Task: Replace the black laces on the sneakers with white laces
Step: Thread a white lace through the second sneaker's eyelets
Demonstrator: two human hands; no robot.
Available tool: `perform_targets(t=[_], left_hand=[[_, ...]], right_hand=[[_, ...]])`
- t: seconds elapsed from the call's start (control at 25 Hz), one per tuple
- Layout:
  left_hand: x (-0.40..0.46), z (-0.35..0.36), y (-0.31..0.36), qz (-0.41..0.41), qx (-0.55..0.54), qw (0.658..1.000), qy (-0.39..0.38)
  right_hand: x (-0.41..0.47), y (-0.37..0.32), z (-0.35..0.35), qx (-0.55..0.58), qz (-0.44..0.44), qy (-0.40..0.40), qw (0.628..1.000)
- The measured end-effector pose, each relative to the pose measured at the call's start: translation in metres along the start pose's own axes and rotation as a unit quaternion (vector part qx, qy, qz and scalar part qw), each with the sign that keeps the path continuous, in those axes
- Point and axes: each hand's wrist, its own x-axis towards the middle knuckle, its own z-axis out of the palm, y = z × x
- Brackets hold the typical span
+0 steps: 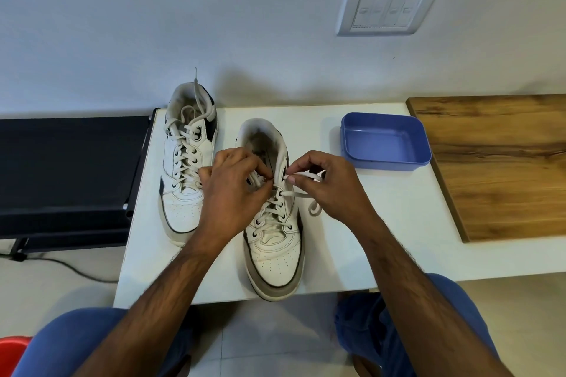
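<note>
Bright, even indoor light, wide-angle view

Soft shadows fall on the wall behind the sneakers, so the light perhaps comes from the near side. No harsh glare. Straight edges bow towards the corners; the centre is sharp, the margins slightly soft.

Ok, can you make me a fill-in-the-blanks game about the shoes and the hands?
1. The right hand pinches a ____ lace.
2. Both hands work on the sneaker nearer the ____ tub.
3. The other sneaker is already fully ____.
4. The left hand also grips the ____.

Missing words: white; blue; laced; lace
</note>
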Motion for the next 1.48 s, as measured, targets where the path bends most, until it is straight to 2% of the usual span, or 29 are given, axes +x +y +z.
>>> perform_targets(t=[0.36, 0.52, 0.6, 0.72, 0.88, 1.0, 1.04, 1.08, 1.12, 1.2, 1.24, 1.28, 1.36, 1.48], left_hand=[[-0.002, 0.008, 0.002, -0.008, -0.009, 1.000, 0.027], [-0.001, 0.002, 0.001, -0.010, -0.019, 1.000, 0.009], [0.000, 0.001, -0.001, 0.011, -0.005, 1.000, -0.005], [-0.001, 0.000, -0.007, 0.045, 0.010, 0.999, -0.016], [-0.006, -0.002, -0.004, 0.059, -0.015, 0.998, -0.006], [-0.013, -0.003, 0.005, 0.157, 0.062, 0.986, 0.005], [-0.015, -0.001, 0.007, 0.191, 0.103, 0.976, -0.012], [-0.016, 0.003, 0.009, 0.211, 0.136, 0.967, -0.037], [-0.018, 0.006, 0.009, 0.214, 0.157, 0.962, -0.060], [-0.020, 0.011, 0.010, 0.197, 0.160, 0.964, -0.080], [-0.020, 0.012, 0.010, 0.189, 0.145, 0.968, -0.077], [-0.020, 0.012, 0.011, 0.183, 0.122, 0.973, -0.067], [-0.017, 0.009, 0.013, 0.164, 0.050, 0.984, -0.043], [-0.011, 0.004, 0.013, 0.151, -0.057, 0.986, -0.037]], right_hand=[[0.001, 0.002, 0.001, -0.002, -0.021, -0.020, 1.000], [0.001, -0.002, -0.007, 0.137, 0.011, -0.041, 0.990], [0.002, -0.004, -0.014, 0.253, 0.027, -0.025, 0.967], [0.006, -0.002, -0.027, 0.419, 0.063, 0.043, 0.905], [0.010, 0.005, -0.043, 0.411, 0.082, 0.169, 0.892], [0.013, 0.007, -0.051, 0.507, 0.077, 0.211, 0.832], [0.014, 0.008, -0.053, 0.536, 0.071, 0.215, 0.813], [0.015, 0.009, -0.055, 0.538, 0.067, 0.221, 0.810], [0.015, 0.009, -0.056, 0.498, 0.071, 0.230, 0.833], [0.012, 0.012, -0.056, 0.275, 0.094, 0.242, 0.926], [0.010, 0.014, -0.055, 0.149, 0.104, 0.219, 0.959], [0.009, 0.017, -0.053, 0.059, 0.113, 0.179, 0.976], [0.007, 0.020, -0.049, -0.022, 0.132, 0.108, 0.985], [0.007, 0.015, -0.046, -0.184, 0.137, 0.126, 0.965]])
